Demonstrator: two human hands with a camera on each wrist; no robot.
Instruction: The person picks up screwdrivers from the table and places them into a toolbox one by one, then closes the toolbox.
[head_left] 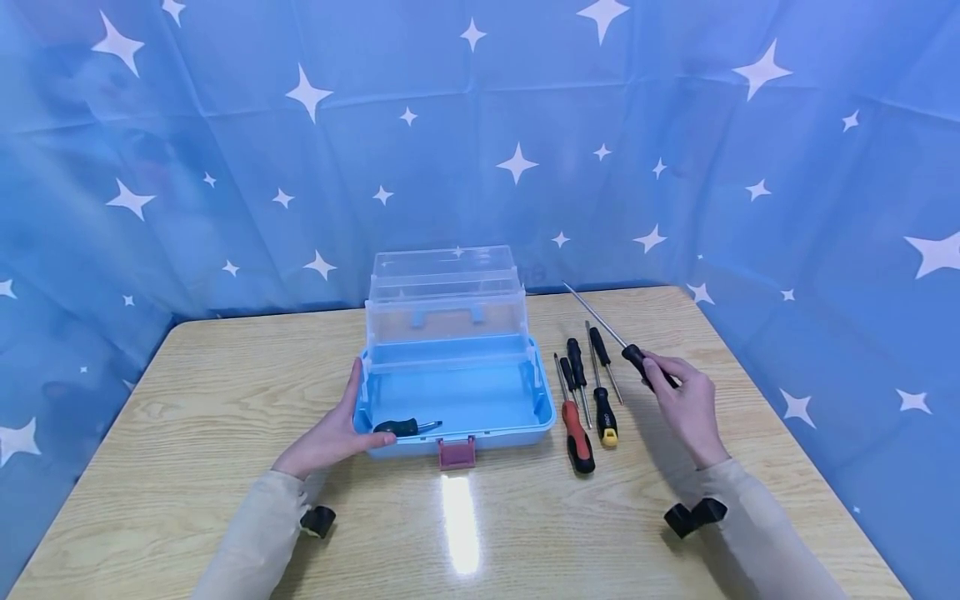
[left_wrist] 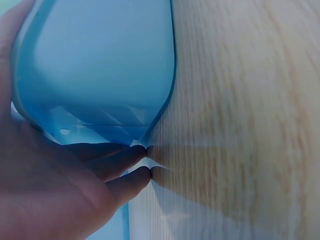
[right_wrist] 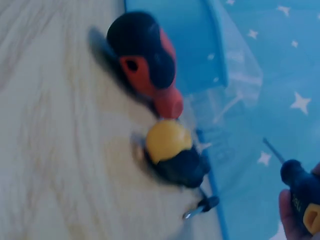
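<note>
A light blue toolbox (head_left: 457, 392) stands on the table with its clear lid (head_left: 448, 321) raised. My left hand (head_left: 333, 437) rests on its front left corner, thumb along the front and fingers straight against the left side. In the left wrist view the fingertips (left_wrist: 142, 172) reach down near the tabletop. Inside the box, close to that thumb, lies a short dark-handled screwdriver (head_left: 401, 427). My right hand (head_left: 686, 408) holds a long screwdriver (head_left: 633, 357) by its black handle above the table, its shaft pointing up and left. The right wrist view shows yellow on this handle (right_wrist: 306, 200).
Between the box and my right hand lie several screwdrivers: a red and black one (head_left: 576, 437), a black and yellow one (head_left: 604, 412), and black-handled ones (head_left: 576, 362). A reddish latch (head_left: 457, 452) hangs at the box front. A blue star-patterned curtain (head_left: 480, 167) hangs behind the table (head_left: 225, 417).
</note>
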